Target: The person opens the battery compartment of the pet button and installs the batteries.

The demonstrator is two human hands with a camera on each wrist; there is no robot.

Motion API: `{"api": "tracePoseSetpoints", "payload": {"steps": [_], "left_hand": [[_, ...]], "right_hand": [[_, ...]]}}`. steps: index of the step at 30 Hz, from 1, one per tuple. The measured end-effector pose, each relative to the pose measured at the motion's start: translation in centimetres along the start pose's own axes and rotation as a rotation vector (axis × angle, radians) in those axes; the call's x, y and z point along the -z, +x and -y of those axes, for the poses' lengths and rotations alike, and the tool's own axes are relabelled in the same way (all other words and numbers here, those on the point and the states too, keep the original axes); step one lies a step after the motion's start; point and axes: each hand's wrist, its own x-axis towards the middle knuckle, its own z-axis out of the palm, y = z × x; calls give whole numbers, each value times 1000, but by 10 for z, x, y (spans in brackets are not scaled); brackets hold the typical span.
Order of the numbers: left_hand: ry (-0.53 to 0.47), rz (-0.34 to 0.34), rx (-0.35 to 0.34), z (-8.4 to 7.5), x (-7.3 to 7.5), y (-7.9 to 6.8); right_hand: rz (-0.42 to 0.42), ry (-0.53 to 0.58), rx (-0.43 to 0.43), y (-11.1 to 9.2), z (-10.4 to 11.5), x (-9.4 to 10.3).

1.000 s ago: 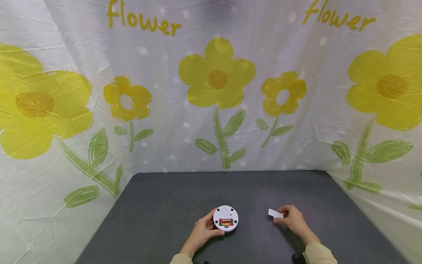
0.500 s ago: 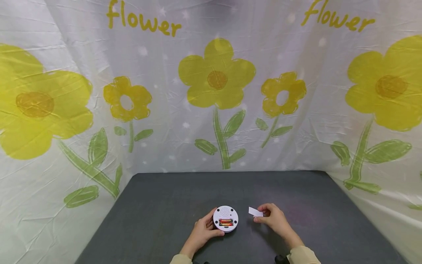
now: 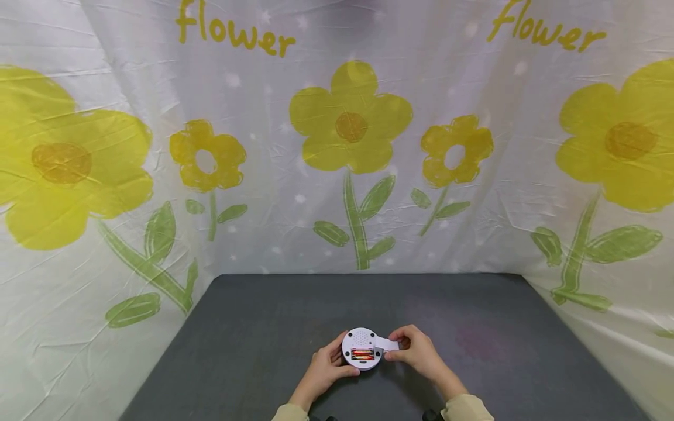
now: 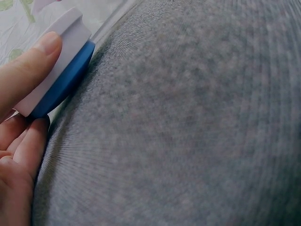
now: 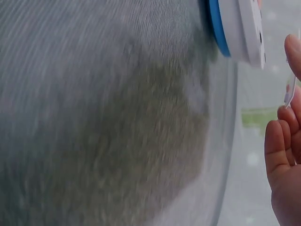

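A round white device [image 3: 361,337] lies with its underside up, showing small dark feet, a patch of speaker holes and an uncovered battery compartment. Red-and-gold batteries [image 3: 363,354] sit side by side in that compartment. My left hand [image 3: 327,363] grips the device's left edge, thumb at the front; the left wrist view shows the blue lower part [image 4: 66,82] beneath the white body. Between thumb and fingers, my right hand [image 3: 418,352] pinches a thin white battery cover [image 3: 387,344]. Its far end overlaps the right side of the device, close by the batteries, in the head view.
Both hands work above a dark grey table [image 3: 263,316], near its front. Behind and beside it hangs a pale curtain [image 3: 274,175] printed with yellow flowers. Beige sleeves [image 3: 466,407] cover the forearms.
My right hand has moved left with the battery cover, from well right of the device to its right edge. The left hand and the device have stayed in place.
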Motion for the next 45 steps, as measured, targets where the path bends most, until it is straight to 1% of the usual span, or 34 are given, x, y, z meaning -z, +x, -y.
{"api": "tracePoseSetpoints", "payload": {"steps": [5, 14, 22, 28, 40, 45], "left_hand": [[15, 0, -2, 2, -1, -1], [11, -5, -4, 3, 0, 0], [-5, 7, 5, 2, 0, -2], [-3, 14, -7, 4, 1, -2], [30, 22, -45, 3, 2, -2], [18, 21, -32, 3, 2, -2]], "right_hand": [[27, 1, 34, 1, 4, -9], [79, -20, 115, 4, 8, -25], [112, -61, 154, 5, 13, -35], [116, -95, 163, 5, 17, -36], [112, -108, 172, 5, 21, -37], [119, -111, 178, 6, 21, -37]]}}
